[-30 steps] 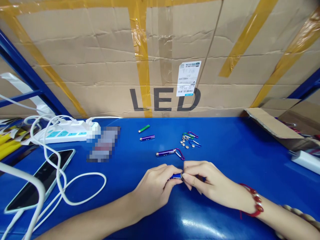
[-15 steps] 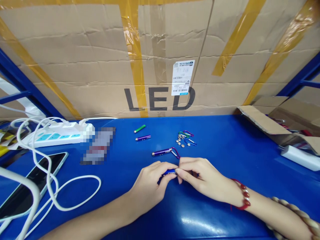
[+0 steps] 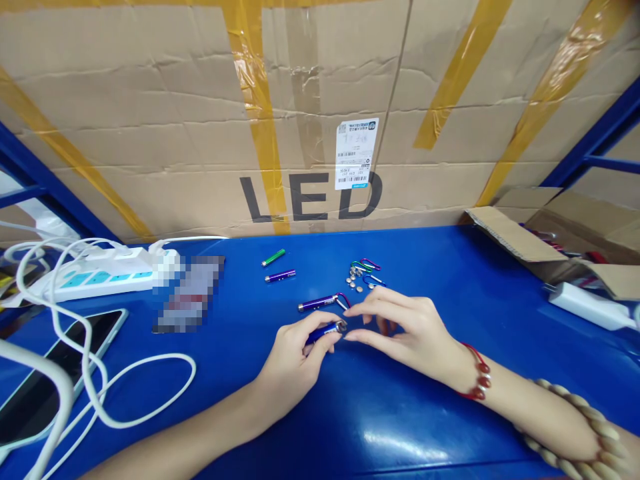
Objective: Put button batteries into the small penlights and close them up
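My left hand [image 3: 300, 350] grips a small blue flashlight [image 3: 324, 332] between thumb and fingers, its silver end pointing right. Just off that end, my right hand [image 3: 400, 327] has thumb and forefinger apart, with nothing visible between them. Behind the hands lies a purple flashlight with a carabiner [image 3: 318, 303] attached. Farther back are another purple flashlight [image 3: 280, 276] and a slim green one [image 3: 273, 258]. Several button cells [image 3: 353, 280] lie beside loose carabiners [image 3: 371, 265] in green, purple and blue; my right hand's fingers are close in front of them.
A white power strip [image 3: 115, 273], looped white cables [image 3: 193, 373] and a phone [image 3: 60, 367] occupy the left. A blurred-out flat item [image 3: 190, 293] lies beside them. At right stand an open cardboard box [image 3: 515, 233] and a white adapter [image 3: 590, 307]. A large LED carton [image 3: 190, 147] closes off the back.
My right hand has let go of the flashlight's end and drawn slightly away, its finger and thumb parting. The flashlight's silver end now shows. The view has shifted slightly.
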Demonstrator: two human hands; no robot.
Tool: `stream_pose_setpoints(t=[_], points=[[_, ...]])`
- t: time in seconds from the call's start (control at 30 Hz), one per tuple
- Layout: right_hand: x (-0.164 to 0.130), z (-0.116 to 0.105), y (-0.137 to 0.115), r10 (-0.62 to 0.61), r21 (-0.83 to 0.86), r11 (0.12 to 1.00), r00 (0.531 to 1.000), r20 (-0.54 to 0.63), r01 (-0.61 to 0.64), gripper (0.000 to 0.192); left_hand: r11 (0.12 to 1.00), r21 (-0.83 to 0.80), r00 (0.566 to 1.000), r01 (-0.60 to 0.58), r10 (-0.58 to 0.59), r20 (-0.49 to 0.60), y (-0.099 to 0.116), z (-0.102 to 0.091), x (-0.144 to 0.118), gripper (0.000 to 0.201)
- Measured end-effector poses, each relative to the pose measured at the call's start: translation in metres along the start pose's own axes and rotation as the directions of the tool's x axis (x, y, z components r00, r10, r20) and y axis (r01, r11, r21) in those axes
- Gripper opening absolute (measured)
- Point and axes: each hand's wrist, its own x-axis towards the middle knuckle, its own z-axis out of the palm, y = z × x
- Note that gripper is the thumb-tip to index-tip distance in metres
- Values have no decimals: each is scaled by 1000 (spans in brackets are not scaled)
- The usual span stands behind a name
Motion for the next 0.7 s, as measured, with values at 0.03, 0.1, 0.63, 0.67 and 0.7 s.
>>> stream_pose_setpoints(t=[0.03, 0.1, 0.63, 0.67, 0.7], points=[[0, 0, 0, -10, -2, 1000, 1000, 2, 10, 22, 1000, -2, 1000, -4, 4, -3, 0, 0, 0, 19], [-1, 1, 1, -21, -12, 1000, 1000, 12, 21, 22, 1000, -3, 1000, -6, 6, -5, 1, -1, 1, 19], [-2, 7, 4, -78, 71, 995, 997, 30, 75, 23, 1000, -5, 997, 26, -26, 68, -3, 0, 2, 21], [-2, 7, 4, -95, 76, 993, 995, 26, 93, 22, 1000, -8, 997, 30, -29, 75, -3, 0, 2, 22], [-2, 7, 4, -105, 82, 991, 994, 24, 103, 21, 999, -12, 996, 33, -32, 83, -3, 0, 2, 22]])
